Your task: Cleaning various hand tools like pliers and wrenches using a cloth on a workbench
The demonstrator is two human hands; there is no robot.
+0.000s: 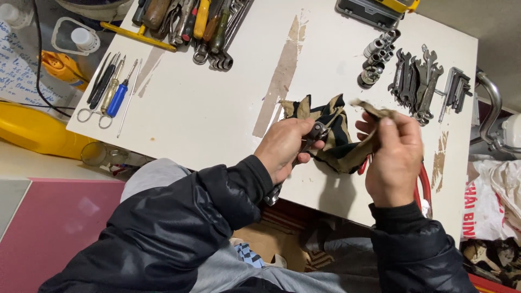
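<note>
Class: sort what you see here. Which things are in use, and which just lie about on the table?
In use: left hand, metal tool, right hand, rag.

Lying about: spanners, sockets, screwdrivers, scissors, red-handled pliers.

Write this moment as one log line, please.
left hand: grips grey metal hand tool | right hand: pinches dirty tan-and-black cloth rag | surface: white worktable

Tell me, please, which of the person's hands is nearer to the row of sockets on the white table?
The right hand. It is raised below the sockets, holding the cloth. The left hand grips a metal tool farther to the left.
</note>
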